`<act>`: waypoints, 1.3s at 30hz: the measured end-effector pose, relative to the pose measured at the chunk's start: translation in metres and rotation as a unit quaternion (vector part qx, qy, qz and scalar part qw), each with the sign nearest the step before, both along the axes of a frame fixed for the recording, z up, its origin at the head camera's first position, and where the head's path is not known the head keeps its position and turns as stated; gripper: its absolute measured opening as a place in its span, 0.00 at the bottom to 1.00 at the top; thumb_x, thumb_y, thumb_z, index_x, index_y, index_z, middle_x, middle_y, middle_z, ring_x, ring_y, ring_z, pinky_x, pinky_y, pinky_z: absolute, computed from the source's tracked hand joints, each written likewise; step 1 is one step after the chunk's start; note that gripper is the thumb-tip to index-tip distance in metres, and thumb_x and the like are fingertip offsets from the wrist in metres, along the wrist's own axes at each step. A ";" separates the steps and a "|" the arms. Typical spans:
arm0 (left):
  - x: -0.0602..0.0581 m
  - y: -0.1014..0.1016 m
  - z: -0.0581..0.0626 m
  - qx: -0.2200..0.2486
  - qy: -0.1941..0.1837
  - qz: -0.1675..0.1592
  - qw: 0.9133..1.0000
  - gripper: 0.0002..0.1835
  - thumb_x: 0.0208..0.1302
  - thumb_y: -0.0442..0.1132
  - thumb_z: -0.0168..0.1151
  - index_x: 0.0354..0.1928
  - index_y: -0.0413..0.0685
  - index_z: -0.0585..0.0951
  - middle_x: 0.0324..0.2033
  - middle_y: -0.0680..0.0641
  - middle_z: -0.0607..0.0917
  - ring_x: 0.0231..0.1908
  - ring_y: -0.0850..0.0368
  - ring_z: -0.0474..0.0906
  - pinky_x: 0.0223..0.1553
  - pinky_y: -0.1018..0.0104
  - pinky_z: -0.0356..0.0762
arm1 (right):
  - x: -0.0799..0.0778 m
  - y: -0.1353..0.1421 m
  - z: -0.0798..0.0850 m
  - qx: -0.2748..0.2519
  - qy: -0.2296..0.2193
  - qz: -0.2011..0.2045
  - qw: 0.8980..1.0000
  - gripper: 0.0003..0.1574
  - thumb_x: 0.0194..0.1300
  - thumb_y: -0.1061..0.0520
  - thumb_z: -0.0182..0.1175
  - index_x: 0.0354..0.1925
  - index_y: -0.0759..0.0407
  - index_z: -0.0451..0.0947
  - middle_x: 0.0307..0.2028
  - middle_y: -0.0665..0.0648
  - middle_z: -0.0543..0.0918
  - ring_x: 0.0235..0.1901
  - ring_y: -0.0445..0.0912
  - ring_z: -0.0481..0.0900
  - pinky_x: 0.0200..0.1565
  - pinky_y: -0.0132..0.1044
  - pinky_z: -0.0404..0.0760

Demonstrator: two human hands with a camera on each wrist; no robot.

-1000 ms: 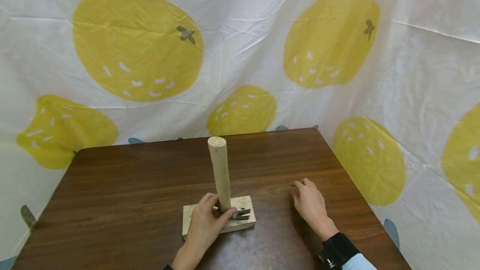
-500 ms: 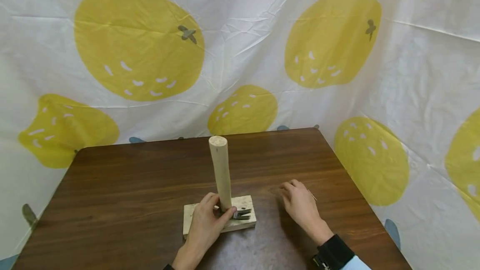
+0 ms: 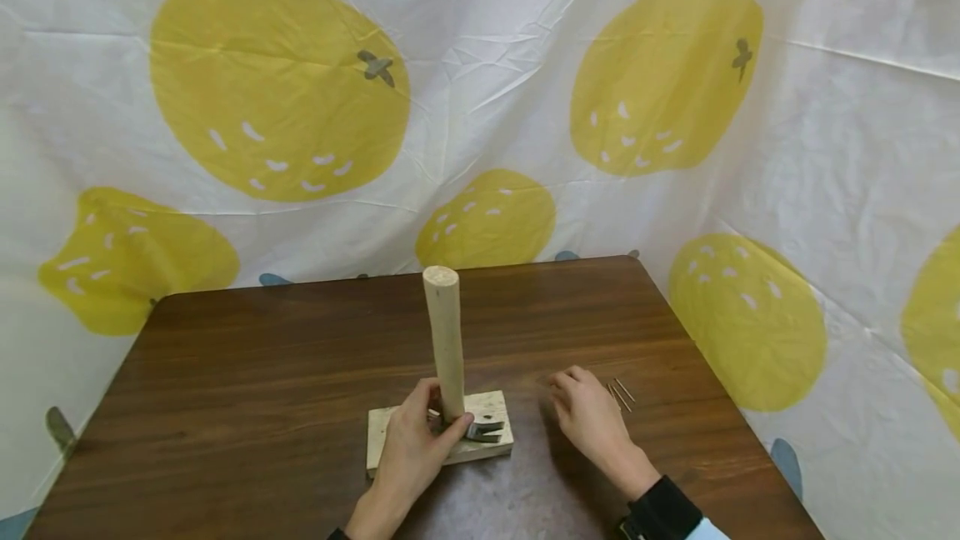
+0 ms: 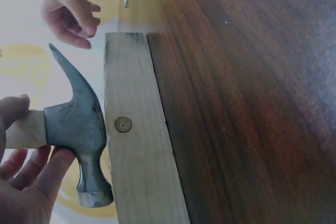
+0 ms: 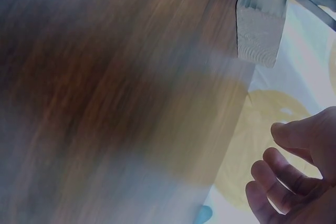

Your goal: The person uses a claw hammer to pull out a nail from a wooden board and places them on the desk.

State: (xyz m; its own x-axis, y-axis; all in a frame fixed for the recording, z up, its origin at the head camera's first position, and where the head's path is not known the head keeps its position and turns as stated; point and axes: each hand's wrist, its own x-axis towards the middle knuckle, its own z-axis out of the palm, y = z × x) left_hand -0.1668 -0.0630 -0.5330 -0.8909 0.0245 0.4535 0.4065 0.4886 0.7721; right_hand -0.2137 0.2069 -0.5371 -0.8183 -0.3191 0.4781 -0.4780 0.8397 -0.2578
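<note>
A claw hammer (image 3: 446, 332) stands head-down on a pale wooden block (image 3: 491, 403), its thick wooden handle pointing up. My left hand (image 3: 411, 444) grips the handle's lower end, right by the steel head (image 4: 86, 116), thumb on one side and fingers on the other. To the right of the block, my right hand (image 3: 596, 419) hovers low over the table, fingers loosely bent with nothing between them in the right wrist view. Several thin nails (image 3: 622, 393) lie on the wood just beyond its knuckles.
The brown wood-grain table (image 3: 247, 407) carries the block near its front middle. Behind and to the right hangs a white cloth (image 3: 480, 90) printed with yellow fruit. A round mark (image 4: 123, 124) shows on the block's side.
My right hand has slid left toward the block, uncovering the nails it had hidden. The hammer handle's top has shifted slightly right, while my left hand keeps its grip.
</note>
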 end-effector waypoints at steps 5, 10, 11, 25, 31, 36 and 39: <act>0.000 -0.001 0.000 0.003 -0.010 -0.004 1.000 0.24 0.55 0.32 0.80 0.49 0.46 0.75 0.34 0.51 0.83 0.35 0.56 0.85 0.35 0.66 0.86 | 0.002 -0.005 0.000 -0.003 -0.005 0.016 1.000 0.17 0.56 0.68 0.75 0.44 0.59 0.86 0.38 0.53 0.82 0.37 0.50 0.82 0.34 0.44 0.83; 0.000 -0.001 0.000 0.017 -0.016 -0.013 1.000 0.23 0.55 0.30 0.80 0.46 0.46 0.75 0.34 0.51 0.82 0.35 0.55 0.85 0.36 0.69 0.85 | 0.004 -0.009 0.000 -0.005 -0.015 0.022 1.000 0.17 0.56 0.68 0.76 0.44 0.58 0.85 0.39 0.53 0.83 0.37 0.50 0.82 0.34 0.44 0.82; 0.000 -0.001 0.000 0.022 -0.017 -0.017 0.999 0.23 0.55 0.29 0.80 0.46 0.46 0.75 0.34 0.51 0.82 0.36 0.55 0.85 0.36 0.69 0.85 | 0.004 -0.009 0.000 -0.004 -0.018 0.022 1.000 0.17 0.56 0.67 0.76 0.44 0.58 0.85 0.39 0.53 0.83 0.36 0.49 0.82 0.34 0.43 0.82; 0.000 -0.002 0.002 0.052 -0.020 -0.037 0.998 0.22 0.54 0.27 0.79 0.42 0.48 0.75 0.35 0.52 0.82 0.37 0.55 0.84 0.38 0.68 0.85 | 0.007 -0.017 0.003 -0.008 -0.023 0.039 0.999 0.17 0.56 0.67 0.76 0.44 0.58 0.86 0.39 0.53 0.83 0.37 0.48 0.81 0.36 0.42 0.82; 0.001 -0.002 0.002 0.061 -0.015 -0.044 0.997 0.21 0.54 0.26 0.79 0.41 0.48 0.76 0.34 0.53 0.82 0.37 0.54 0.84 0.38 0.65 0.86 | 0.009 -0.021 0.003 -0.013 -0.025 0.053 0.998 0.17 0.55 0.67 0.76 0.44 0.59 0.85 0.39 0.52 0.83 0.38 0.47 0.81 0.37 0.42 0.82; 0.003 -0.003 0.002 0.065 -0.030 -0.047 0.996 0.20 0.55 0.27 0.78 0.41 0.51 0.76 0.35 0.54 0.81 0.37 0.55 0.83 0.38 0.63 0.86 | 0.010 -0.024 0.001 -0.011 -0.015 0.061 0.998 0.16 0.55 0.67 0.77 0.42 0.59 0.86 0.39 0.51 0.83 0.37 0.46 0.81 0.36 0.41 0.82; 0.003 -0.004 0.002 0.067 -0.034 -0.044 0.996 0.20 0.55 0.27 0.79 0.41 0.52 0.77 0.35 0.56 0.82 0.38 0.56 0.83 0.39 0.62 0.86 | 0.011 -0.026 0.002 -0.016 -0.012 0.068 0.998 0.17 0.54 0.67 0.77 0.42 0.60 0.85 0.38 0.52 0.83 0.37 0.46 0.81 0.37 0.41 0.83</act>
State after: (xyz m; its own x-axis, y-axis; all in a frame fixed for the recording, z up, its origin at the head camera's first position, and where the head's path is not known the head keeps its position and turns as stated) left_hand -0.1634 -0.0666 -0.5309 -0.9165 0.0479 0.3971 0.3883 0.3447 0.8546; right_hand -0.2030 0.1810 -0.5349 -0.7800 -0.4125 0.4706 -0.5798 0.7594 -0.2952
